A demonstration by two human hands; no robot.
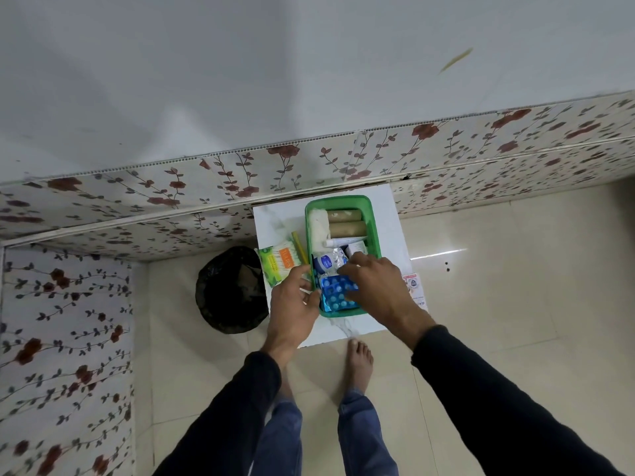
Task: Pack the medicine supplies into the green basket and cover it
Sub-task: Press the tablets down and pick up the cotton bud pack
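The green basket (372,219) stands on a small white table (275,218). Inside lie two brown rolls (346,223), a white cotton roll (318,225), a white tube (343,241), a small blue-labelled jar (323,262) and blue pill blister packs (335,293). My right hand (374,283) reaches into the basket, fingertips on the blister packs. My left hand (293,300) holds the basket's near-left rim. A cotton swab packet (276,264) and a yellow stick (299,247) lie on the table left of the basket.
A black-lined bin (230,290) stands on the floor left of the table. A white leaflet (415,288) sticks out at the table's right edge. Floral-patterned wall panels run behind and to the left. My bare feet (359,364) stand on beige tiles.
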